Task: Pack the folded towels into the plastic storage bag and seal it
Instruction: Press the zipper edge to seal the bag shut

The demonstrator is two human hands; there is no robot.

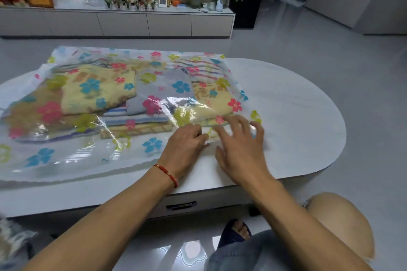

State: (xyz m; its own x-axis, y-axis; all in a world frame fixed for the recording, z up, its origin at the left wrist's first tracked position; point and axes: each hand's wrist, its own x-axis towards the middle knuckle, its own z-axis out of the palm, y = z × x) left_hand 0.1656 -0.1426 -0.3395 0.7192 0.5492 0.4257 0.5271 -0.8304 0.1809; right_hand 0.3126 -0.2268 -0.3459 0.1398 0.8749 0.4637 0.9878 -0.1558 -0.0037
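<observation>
A clear plastic storage bag (66, 156) printed with coloured flowers lies flat on the white table (297, 116). Several folded towels (99, 92), yellow, grey and striped, lie inside it. My left hand (185, 147) pinches the bag's near edge at its right end, with the fingers closed on the plastic. My right hand (240, 145) rests just to the right with its fingers spread, pressing down on the bag's right corner. It is blurred by motion. The edge strip under both hands is hidden.
The oval table's right end and front strip show bare white top. A drawer handle (180, 205) sits under the table's front edge. My knee (339, 222) and slippered foot (235, 231) are below. A long low cabinet (132, 24) with plants and ornaments stands behind.
</observation>
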